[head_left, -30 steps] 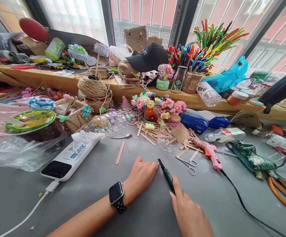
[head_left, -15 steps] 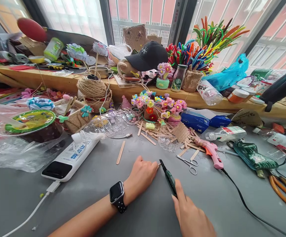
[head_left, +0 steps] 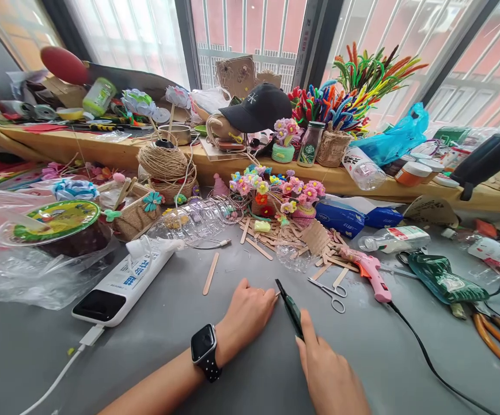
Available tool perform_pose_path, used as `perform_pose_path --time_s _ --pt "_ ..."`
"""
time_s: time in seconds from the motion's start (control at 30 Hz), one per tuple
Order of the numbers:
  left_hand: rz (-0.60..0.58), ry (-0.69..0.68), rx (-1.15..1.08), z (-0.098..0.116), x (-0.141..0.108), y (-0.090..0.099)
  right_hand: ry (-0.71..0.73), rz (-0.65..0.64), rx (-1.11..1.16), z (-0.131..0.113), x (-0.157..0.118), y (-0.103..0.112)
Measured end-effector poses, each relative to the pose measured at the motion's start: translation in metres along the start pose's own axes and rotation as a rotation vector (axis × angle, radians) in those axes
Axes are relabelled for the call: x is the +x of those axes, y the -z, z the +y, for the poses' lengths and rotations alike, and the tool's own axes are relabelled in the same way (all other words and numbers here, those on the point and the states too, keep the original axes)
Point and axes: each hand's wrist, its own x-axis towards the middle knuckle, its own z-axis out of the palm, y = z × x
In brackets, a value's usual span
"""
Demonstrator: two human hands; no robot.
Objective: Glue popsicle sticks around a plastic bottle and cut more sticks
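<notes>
My left hand, with a black watch on its wrist, is closed and pressed down on the grey table. A tiny pale tip shows at its fingertips; the rest of that thing is hidden. My right hand is wrapped round a dark green utility knife. The knife's black blade end points up and left, just right of my left fingertips. Beyond my left hand lies a single wooden craft stick. Small scissors rest right of the knife, near a heap of craft sticks.
A pink glue gun lies at right, its black cord running to the front edge. At left are a white power bank with a cable and a plastic-wrapped tub. Pipe-cleaner flowers and a twine ball stand behind.
The knife and my right hand have shifted slightly left, nearer my left fingertips. My left hand stays closed in nearly the same spot. The whole view has tilted a little.
</notes>
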Motion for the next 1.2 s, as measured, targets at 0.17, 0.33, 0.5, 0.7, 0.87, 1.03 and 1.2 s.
perform_pose_path --time_s 0.17,0.33,0.5,0.7,0.87,1.03,1.2 --pt "0.000 -0.010 -0.007 0.000 0.000 -0.001 -0.018 0.036 -0.026 0.003 -0.005 0.003" --pt "0.012 0.014 -0.006 0.001 0.000 -0.001 -0.042 0.104 -0.104 -0.006 -0.006 0.006" --pt "0.031 0.008 -0.003 0.001 0.000 -0.003 -0.052 0.141 -0.144 -0.011 -0.009 0.005" --pt "0.019 0.006 -0.007 0.001 -0.001 -0.003 -0.031 0.234 -0.175 -0.006 -0.009 0.001" --pt "0.018 0.033 -0.029 0.001 -0.001 -0.001 -0.028 0.181 -0.145 -0.006 -0.005 0.001" --pt "0.004 0.021 -0.042 0.002 -0.001 0.000 -0.051 0.138 -0.134 -0.005 -0.007 0.002" --pt "0.026 0.048 -0.039 0.002 -0.001 0.000 -0.030 0.057 -0.062 -0.005 -0.004 0.008"
